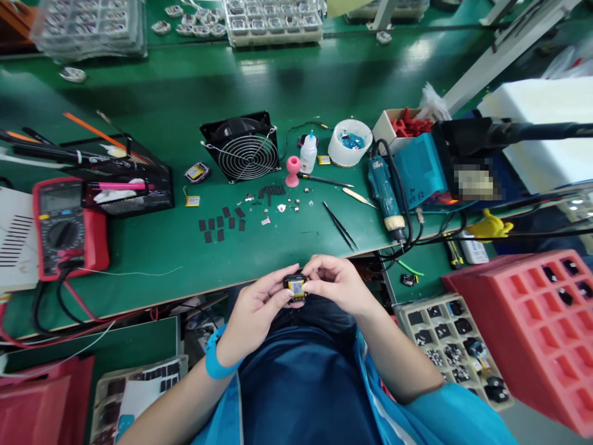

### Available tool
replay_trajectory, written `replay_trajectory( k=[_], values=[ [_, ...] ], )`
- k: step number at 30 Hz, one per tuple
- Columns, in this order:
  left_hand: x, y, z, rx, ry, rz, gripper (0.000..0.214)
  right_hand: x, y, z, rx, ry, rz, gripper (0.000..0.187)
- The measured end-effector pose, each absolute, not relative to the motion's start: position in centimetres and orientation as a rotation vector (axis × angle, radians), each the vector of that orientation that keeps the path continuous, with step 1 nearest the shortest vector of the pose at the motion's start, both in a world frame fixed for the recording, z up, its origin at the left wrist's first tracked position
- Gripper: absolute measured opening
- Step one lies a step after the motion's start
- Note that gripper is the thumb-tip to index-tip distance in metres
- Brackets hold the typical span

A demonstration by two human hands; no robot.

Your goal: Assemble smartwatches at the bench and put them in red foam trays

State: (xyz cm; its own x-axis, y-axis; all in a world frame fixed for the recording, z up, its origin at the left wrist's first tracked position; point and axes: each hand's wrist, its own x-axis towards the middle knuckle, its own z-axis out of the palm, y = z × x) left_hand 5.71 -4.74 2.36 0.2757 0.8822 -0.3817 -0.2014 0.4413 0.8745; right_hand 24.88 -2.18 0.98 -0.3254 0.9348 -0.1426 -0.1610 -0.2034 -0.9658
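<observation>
A small black watch-like case [295, 288] with a yellow-edged silver battery inside is held between both hands, just off the front edge of the bench. My left hand [264, 303] grips its left side, thumb at the lower edge. From the other side, my right hand [336, 284] pinches it, the thumb against the battery face. A blue band is round my left wrist. On the bench beyond lie several black adhesive-looking squares [220, 224], small loose parts [281, 208] and black tweezers [340, 225]. Another opened case [197, 172] rests farther left, near a loose battery [193, 201].
A black fan [241, 148] stands at the bench's middle, with a white bottle [308, 153] and white tub [349, 143] to its right. On the left is a red multimeter [62, 228]; on the right, an electric screwdriver [385, 194], cables and a red foam tray [528, 321].
</observation>
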Motion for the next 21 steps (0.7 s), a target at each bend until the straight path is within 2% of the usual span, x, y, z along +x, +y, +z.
replay_trajectory(
  k=[10, 19, 21],
  values=[
    [5.5, -4.6, 3.1, 1.040, 1.091, 0.791, 0.040, 25.1, -2.3, 0.8, -1.090, -1.173, 1.771, 0.040],
    [6.0, -4.7, 2.3, 1.074, 1.132, 0.826, 0.043, 24.5, -2.5, 0.6, -1.155, -1.204, 1.661, 0.035],
    [6.3, -4.5, 1.9, 1.010, 1.150, 0.906, 0.031, 24.3, -2.6, 0.5, -1.176, -1.224, 1.586, 0.033]
  ],
)
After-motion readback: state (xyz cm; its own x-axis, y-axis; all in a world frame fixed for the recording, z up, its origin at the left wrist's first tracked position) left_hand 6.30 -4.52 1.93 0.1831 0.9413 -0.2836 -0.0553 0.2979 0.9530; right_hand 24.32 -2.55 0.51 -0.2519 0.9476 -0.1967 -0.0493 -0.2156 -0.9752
